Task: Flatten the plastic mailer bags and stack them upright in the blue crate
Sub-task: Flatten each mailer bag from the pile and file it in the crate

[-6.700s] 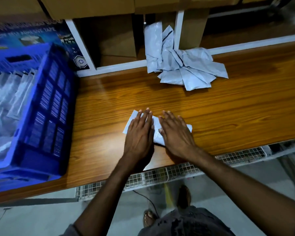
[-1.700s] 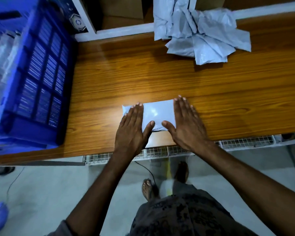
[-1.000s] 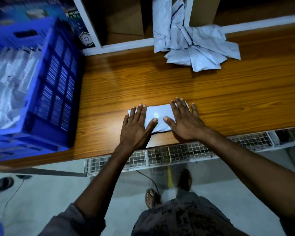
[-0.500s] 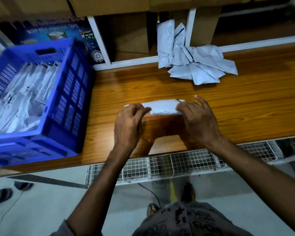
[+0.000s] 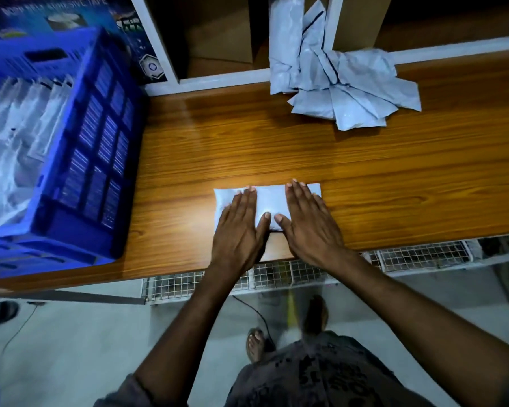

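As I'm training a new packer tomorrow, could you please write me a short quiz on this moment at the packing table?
1. True or false: the left hand and the right hand both press flat on one mailer bag on the wooden table.
2. The blue crate stands: A) at the table's left end; B) at its right end; C) on the floor.
3. Where does the pile of crumpled bags lie?
Key: 1 true; 2 A; 3 at the back of the table, against the white shelf frame.
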The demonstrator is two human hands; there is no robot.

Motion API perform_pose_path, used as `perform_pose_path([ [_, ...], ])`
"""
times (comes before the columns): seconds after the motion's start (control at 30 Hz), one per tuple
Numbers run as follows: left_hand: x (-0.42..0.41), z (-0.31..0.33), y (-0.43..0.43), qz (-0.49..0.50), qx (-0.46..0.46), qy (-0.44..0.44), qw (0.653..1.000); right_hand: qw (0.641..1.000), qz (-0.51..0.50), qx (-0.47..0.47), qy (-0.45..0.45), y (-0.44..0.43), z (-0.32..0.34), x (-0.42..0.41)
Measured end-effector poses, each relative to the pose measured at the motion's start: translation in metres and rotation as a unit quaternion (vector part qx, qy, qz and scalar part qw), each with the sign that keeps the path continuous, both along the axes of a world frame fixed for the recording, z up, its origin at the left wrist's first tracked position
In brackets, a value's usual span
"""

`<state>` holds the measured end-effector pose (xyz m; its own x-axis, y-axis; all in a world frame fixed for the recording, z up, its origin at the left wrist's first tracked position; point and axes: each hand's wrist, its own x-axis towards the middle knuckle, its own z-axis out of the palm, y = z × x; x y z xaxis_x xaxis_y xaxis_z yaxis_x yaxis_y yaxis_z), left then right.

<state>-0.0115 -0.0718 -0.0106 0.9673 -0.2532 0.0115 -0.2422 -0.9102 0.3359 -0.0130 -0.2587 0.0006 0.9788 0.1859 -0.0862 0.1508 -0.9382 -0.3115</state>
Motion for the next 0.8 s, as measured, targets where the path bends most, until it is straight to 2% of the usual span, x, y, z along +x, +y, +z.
perform_pose_path([
  [0.1,-0.004,-0.017,0.019,-0.003,0.088,-0.024,0.996,0.999,-0.021,-0.033,0.009,-0.017,-0.009,-0.004],
  [0.2,-0.004,-0.009,0.024,0.049,0.061,-0.007,0.997,0.997,-0.023,-0.065,0.026,-0.021,-0.005,-0.004],
  [0.43,-0.017,0.001,0.067,0.057,0.041,0.015,0.997,0.988,-0.036,-0.108,0.1,-0.039,0.012,0.002],
  [0.5,-0.02,-0.001,0.077,0.055,0.026,0.011,0.998,0.993,-0.032,-0.094,0.062,-0.033,0.023,0.002],
  [0.57,-0.024,-0.001,0.08,0.068,-0.004,-0.002,0.998,0.998,0.016,-0.063,-0.003,-0.022,0.034,0.003],
  [0.6,-0.027,0.0,0.08,0.084,-0.024,-0.011,0.996,0.997,0.057,-0.052,-0.008,-0.015,0.038,0.004],
  [0.7,-0.047,0.004,0.087,0.108,-0.062,-0.04,0.991,0.984,0.161,-0.066,0.032,0.002,0.036,-0.004],
  [0.8,-0.068,0.003,0.097,0.101,-0.059,-0.078,0.99,0.981,0.172,-0.087,0.033,0.006,0.022,-0.022],
])
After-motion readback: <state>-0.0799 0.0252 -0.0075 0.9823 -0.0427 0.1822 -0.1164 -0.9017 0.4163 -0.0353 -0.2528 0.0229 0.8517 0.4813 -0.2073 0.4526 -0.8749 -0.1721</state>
